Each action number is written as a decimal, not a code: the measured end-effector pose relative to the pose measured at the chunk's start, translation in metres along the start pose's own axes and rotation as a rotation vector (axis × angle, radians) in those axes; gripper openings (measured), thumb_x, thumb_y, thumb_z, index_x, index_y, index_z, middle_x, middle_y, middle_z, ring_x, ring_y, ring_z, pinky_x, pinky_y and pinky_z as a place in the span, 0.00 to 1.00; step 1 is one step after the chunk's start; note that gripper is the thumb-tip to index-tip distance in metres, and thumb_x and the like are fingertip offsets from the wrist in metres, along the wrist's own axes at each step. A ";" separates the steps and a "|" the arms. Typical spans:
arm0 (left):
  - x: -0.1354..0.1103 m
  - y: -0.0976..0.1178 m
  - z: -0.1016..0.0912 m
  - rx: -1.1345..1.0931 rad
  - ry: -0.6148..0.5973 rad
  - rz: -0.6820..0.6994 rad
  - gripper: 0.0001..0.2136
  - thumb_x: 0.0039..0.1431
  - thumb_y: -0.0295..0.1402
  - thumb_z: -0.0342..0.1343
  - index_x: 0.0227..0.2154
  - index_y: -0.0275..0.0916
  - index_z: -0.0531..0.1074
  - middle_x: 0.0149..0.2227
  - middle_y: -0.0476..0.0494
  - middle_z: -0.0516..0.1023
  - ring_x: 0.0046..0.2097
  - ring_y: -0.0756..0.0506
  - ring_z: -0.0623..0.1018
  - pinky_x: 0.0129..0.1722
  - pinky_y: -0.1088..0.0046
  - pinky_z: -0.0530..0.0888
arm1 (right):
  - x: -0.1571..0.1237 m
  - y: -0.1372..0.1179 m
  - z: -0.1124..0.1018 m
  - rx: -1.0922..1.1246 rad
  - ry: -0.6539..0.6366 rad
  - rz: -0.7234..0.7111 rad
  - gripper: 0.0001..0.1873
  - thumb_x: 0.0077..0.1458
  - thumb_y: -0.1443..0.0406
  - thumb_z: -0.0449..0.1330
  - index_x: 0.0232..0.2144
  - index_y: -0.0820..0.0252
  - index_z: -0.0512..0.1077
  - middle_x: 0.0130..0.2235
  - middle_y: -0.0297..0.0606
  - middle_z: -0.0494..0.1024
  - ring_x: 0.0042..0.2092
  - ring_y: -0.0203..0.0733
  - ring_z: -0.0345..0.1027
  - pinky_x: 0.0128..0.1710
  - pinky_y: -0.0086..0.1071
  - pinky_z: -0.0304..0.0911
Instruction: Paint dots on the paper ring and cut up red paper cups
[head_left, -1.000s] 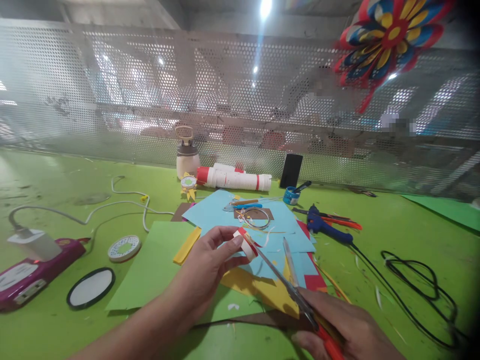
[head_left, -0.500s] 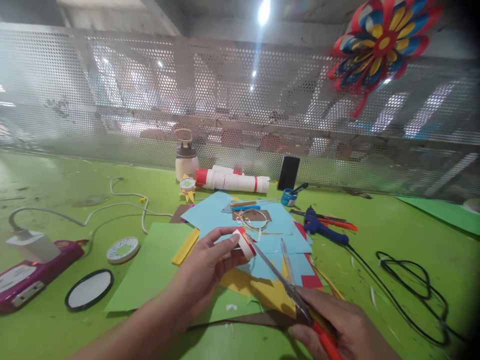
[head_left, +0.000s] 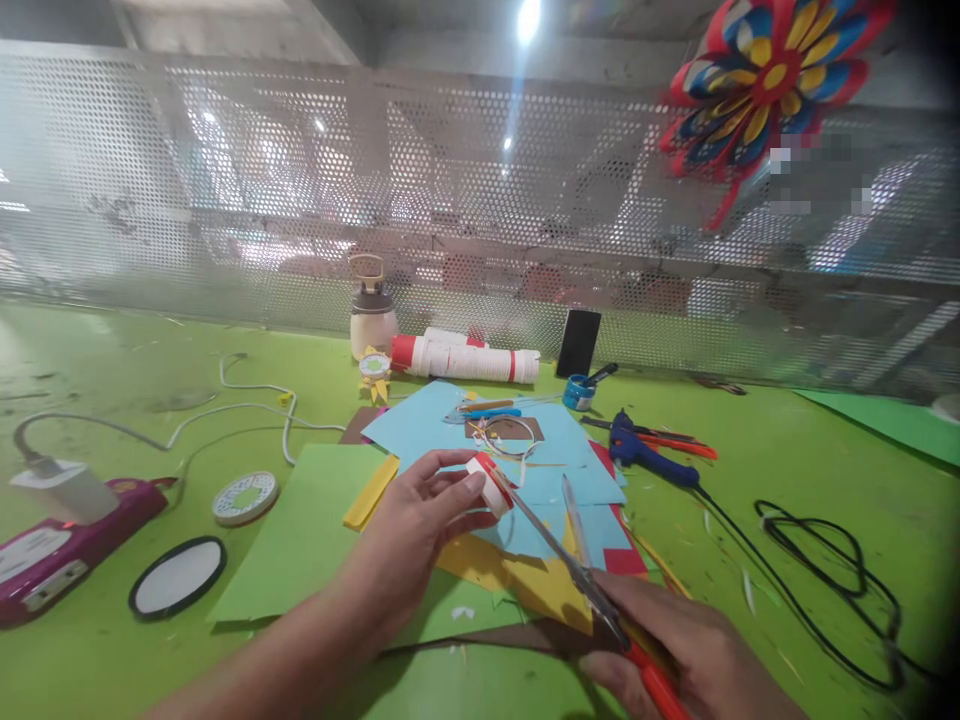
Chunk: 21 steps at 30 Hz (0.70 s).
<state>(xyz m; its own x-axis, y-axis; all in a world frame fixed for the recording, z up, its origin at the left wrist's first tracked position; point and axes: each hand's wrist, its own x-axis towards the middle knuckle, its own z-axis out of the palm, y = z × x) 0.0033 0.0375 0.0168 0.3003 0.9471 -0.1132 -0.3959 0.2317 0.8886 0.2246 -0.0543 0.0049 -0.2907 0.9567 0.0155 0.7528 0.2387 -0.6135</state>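
My left hand (head_left: 412,525) is closed around a small white ring with a red edge (head_left: 496,492), held between thumb and fingers above the papers. In my right hand (head_left: 690,640) is a pair of scissors with red handles (head_left: 581,578). The blades point up and left, their tips at the ring's near right edge; whether they cut into it I cannot tell. Underneath lie light blue sheets (head_left: 420,428), yellow paper pieces (head_left: 551,592) and a green sheet (head_left: 274,555). A pen-like clear tool (head_left: 574,515) rests just beyond the blades.
To the right lie a blue glue gun (head_left: 652,462) and its coiled black cable (head_left: 817,540). Far back stand a spray bottle (head_left: 373,325), a white-and-red paper tube (head_left: 480,362), a black phone-like slab (head_left: 578,343) and a blue jar (head_left: 577,393). A purple power strip (head_left: 90,540) sits left.
Both hands, the ring and the scissors hold nearly the same positions. The view has shifted very slightly.
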 end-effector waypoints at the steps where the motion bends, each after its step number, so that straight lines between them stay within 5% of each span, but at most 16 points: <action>1: 0.000 0.000 0.000 0.004 -0.001 -0.002 0.19 0.53 0.36 0.67 0.44 0.33 0.69 0.39 0.36 0.83 0.39 0.44 0.81 0.44 0.65 0.76 | 0.000 0.000 0.000 -0.002 -0.004 0.002 0.10 0.62 0.58 0.55 0.40 0.55 0.73 0.37 0.37 0.80 0.36 0.42 0.75 0.34 0.28 0.70; 17: 0.001 0.000 -0.002 0.017 -0.006 -0.011 0.21 0.52 0.37 0.67 0.45 0.34 0.68 0.40 0.36 0.82 0.41 0.42 0.80 0.49 0.60 0.74 | -0.002 0.001 0.000 -0.013 0.045 -0.020 0.10 0.61 0.59 0.56 0.35 0.57 0.74 0.33 0.37 0.80 0.34 0.43 0.75 0.30 0.27 0.70; 21: 0.003 -0.001 -0.001 0.007 0.018 0.008 0.23 0.51 0.36 0.68 0.47 0.33 0.69 0.44 0.34 0.80 0.44 0.41 0.79 0.50 0.59 0.73 | -0.002 -0.001 -0.001 0.032 0.039 -0.033 0.13 0.61 0.56 0.56 0.42 0.56 0.75 0.35 0.38 0.80 0.36 0.43 0.75 0.32 0.28 0.71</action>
<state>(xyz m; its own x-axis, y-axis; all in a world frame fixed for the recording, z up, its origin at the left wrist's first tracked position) 0.0032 0.0402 0.0151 0.2809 0.9530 -0.1138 -0.3921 0.2222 0.8927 0.2252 -0.0562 0.0058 -0.2916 0.9542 0.0662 0.7239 0.2654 -0.6368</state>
